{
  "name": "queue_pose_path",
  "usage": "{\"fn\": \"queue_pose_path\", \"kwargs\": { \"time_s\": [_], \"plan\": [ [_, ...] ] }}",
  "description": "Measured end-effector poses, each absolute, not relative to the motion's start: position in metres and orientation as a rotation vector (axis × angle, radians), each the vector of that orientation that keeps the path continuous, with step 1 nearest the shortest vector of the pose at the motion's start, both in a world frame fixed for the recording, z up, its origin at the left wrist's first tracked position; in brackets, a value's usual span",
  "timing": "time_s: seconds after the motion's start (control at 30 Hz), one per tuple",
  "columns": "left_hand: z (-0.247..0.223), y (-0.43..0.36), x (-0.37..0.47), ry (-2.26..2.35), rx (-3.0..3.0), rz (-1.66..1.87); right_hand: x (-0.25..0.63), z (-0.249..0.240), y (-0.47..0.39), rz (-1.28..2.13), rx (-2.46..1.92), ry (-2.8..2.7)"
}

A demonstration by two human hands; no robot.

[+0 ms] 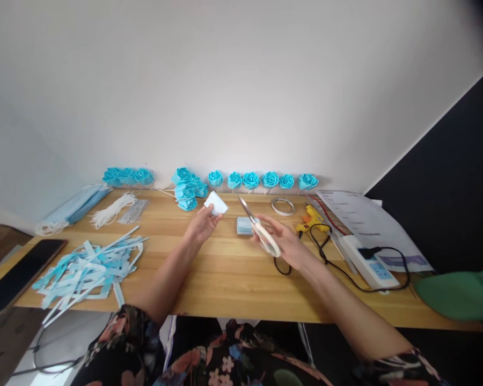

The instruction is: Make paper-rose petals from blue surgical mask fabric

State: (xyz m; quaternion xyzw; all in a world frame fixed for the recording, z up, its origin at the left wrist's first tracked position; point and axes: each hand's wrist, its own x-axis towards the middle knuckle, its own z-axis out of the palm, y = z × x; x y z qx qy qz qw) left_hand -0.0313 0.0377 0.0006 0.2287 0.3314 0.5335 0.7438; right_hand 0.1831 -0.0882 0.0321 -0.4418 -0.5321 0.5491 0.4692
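Note:
Between the thumb and fingers of my left hand (204,221) is a small folded piece of pale blue fabric (216,203), raised above the table's middle. My right hand (279,238) holds white-handled scissors (265,238), their metal blades pointing up and to the left, apart from the fabric piece. Behind the scissors a small stack of folded pale blue pieces (243,225) lies on the wooden table (225,279), partly covered by the blades and my right hand.
Blue fabric flowers (270,179) line the wall. At left lie flat masks (74,206), white cords (113,210), wires (134,211), cut strips (92,268) and a phone (22,274). At right are a wire coil (283,206), yellow glue gun (314,219), power strip (370,264) and paper sheet (358,220).

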Motion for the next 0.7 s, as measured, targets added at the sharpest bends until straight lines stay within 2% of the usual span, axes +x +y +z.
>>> {"fn": "queue_pose_path", "kwargs": {
  "time_s": [0.17, 0.43, 0.7],
  "plan": [
    [0.005, 0.035, -0.03, 0.707, 0.419, 1.165, 0.177, 0.036, -0.075, 1.739, -0.833, -1.12],
    [0.004, 0.038, -0.032, 0.645, 0.318, 1.154, 0.166, 0.013, -0.068, 1.874, -0.487, -1.126],
    [0.003, 0.038, -0.032, 0.665, 0.281, 1.155, 0.16, 0.004, -0.077, 1.858, -0.641, -1.098]
  ]
}}
